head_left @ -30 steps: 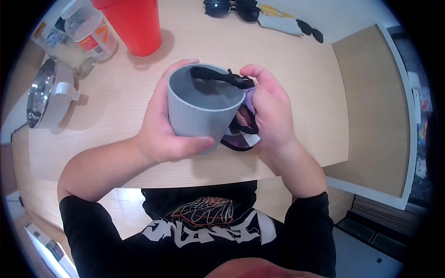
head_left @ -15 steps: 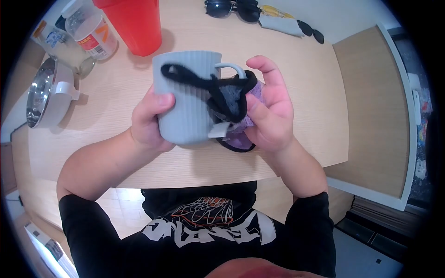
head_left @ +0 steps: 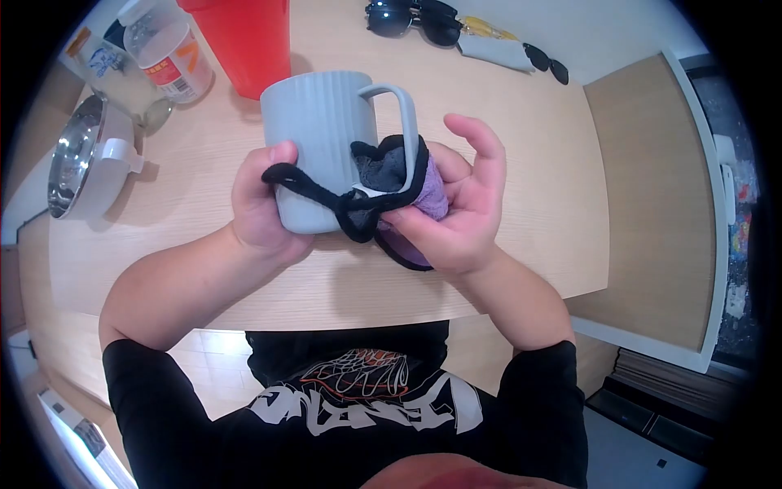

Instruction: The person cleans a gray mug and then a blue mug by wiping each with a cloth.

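Gray cup [head_left: 318, 122] is over the table [head_left: 554, 179], left hand [head_left: 262, 204] curled with fingers holding its side, right hand [head_left: 466, 216] pinching a purple cloth [head_left: 432, 196], one finger up. It points away lengthwise, bottom near, rim far, handle [head_left: 409, 118] right.

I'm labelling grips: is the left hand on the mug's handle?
No, the left hand grips the grey mug by its side, opposite the handle.

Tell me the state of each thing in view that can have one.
Left hand: closed around the gray mug
Right hand: gripping the purple cloth, one finger raised
Gray mug: tilted, opening hidden
Purple cloth: bunched at the mug's handle
Bowl: uncovered, shiny inside showing
Red cup: upright, top out of frame
Plastic jar: upright, lid unclear
Glass jar: lid unclear
Large sunglasses: folding unclear
Small sunglasses: folding unclear
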Demonstrator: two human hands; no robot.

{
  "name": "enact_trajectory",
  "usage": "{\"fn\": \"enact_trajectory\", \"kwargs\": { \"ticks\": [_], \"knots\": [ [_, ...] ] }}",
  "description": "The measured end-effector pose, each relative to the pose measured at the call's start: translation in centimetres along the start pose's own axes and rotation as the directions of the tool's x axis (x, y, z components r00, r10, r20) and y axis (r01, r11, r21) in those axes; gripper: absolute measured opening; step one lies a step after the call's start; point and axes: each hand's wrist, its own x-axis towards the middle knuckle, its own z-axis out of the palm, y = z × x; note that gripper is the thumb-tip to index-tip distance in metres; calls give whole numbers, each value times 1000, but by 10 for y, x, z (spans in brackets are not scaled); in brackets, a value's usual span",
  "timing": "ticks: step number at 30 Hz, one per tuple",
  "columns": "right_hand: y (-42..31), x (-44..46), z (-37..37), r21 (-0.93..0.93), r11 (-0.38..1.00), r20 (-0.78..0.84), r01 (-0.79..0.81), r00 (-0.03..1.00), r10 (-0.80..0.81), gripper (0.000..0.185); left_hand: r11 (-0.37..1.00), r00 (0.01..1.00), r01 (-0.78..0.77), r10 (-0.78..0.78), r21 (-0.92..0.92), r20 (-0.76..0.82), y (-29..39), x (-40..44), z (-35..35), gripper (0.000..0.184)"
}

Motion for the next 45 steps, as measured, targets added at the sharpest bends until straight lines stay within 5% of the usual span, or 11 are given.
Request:
{"fn": "enact_trajectory", "kwargs": {
  "ticks": [5, 9, 17, 21, 25, 28, 34, 38, 40, 43, 45],
  "knots": [
    [-5, -1, 0, -9, 997, -43, -78, 996, 77, 81, 986, 993, 1, -21, 166, 117, 4, 3, 7, 84],
    [-7, 0, -4, 274, 953, -11, -129, 990, 137, 78, 1000, 967, -15, 13, 8, 256, 4, 3, 10, 71],
    [-3, 5, -9, 626, 762, -13, -167, 975, 224, 63, 1000, 979, -28, 24, 14, 203, 3, -2, 16, 80],
    [-17, 13, 11, 362, 900, -250, -244, 904, 346, 65, 996, 979, -32, 15, 80, 205, 3, -3, 19, 81],
    [-11, 9, 0, 342, 904, -201, -257, 920, 338, 56, 955, 975, -90, 26, 282, 223, 5, -5, 20, 88],
    [-15, 9, 1, 342, 891, -201, -300, 902, 381, 50, 936, 959, -206, 134, 287, 251, -2, -6, 18, 95],
    [-15, 9, -13, 670, 696, -59, -259, 915, 398, 32, 913, 951, -236, 147, 333, 273, -2, -5, 15, 100],
    [-22, 19, 3, 544, 781, -316, -307, 787, 530, 31, 884, 918, -304, 172, 355, 358, -2, -3, 7, 101],
    [-16, 17, -4, 517, 787, -269, -335, 810, 521, 30, 896, 909, -302, 167, 325, 383, -3, -5, 6, 101],
    [-5, 14, -19, 599, 741, -138, -304, 872, 469, 26, 988, 967, 4, -43, 155, 250, 0, -12, 7, 97],
    [-6, 15, -16, 627, 724, -142, -286, 873, 468, 23, 993, 957, 70, -94, 96, 275, 3, -6, 5, 85]
  ]
}}
